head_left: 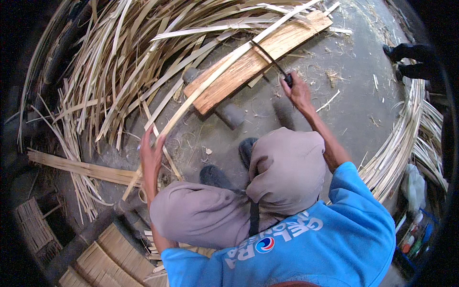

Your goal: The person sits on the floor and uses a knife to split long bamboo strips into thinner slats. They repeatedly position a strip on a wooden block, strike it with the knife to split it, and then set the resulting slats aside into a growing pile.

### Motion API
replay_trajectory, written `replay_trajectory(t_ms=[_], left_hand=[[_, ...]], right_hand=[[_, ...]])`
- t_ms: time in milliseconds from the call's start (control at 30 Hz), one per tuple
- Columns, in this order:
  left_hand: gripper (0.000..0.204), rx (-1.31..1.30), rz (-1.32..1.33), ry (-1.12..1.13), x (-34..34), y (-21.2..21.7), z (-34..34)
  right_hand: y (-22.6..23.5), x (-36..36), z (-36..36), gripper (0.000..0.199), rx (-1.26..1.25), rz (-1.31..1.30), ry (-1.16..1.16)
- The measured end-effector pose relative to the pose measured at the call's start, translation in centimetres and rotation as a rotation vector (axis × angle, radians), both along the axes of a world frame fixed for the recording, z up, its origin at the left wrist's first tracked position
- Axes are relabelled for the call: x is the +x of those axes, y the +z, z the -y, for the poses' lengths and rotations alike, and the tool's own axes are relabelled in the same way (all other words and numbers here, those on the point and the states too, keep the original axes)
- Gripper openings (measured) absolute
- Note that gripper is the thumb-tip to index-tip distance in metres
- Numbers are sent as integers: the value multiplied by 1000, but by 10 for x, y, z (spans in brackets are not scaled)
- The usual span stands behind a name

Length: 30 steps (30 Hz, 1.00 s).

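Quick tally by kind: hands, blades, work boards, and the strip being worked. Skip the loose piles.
Hands: 2, left hand and right hand
Blades: 1, dark knife in the right hand
Wooden boards: 1, plank on the floor
Bamboo strip being worked: 1, long strip held by the left hand, lying across the plank
Total: 5

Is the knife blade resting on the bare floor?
No: the right hand holds the knife with its blade across the bamboo strip on the wooden board, not on the floor.
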<state>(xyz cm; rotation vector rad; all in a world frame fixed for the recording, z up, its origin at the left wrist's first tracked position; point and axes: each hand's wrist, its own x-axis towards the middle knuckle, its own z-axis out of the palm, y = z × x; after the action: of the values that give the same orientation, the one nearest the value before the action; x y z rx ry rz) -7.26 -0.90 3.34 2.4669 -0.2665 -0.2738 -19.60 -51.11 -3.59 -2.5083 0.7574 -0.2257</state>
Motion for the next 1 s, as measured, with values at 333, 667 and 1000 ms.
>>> replay_trajectory(t_ms=[333,667,1000], left_hand=[[42,283,-112,214,-70,-6,-195],[40,-108,-389,-136,-24,-21,60],[40,102,-18,-108,-39,-40,105]], right_hand=[[-17,8,-2,51,-64,-36,24],[16,15,-81,54,200,-2,99],[28,-28,-152,44,49,-169,526]])
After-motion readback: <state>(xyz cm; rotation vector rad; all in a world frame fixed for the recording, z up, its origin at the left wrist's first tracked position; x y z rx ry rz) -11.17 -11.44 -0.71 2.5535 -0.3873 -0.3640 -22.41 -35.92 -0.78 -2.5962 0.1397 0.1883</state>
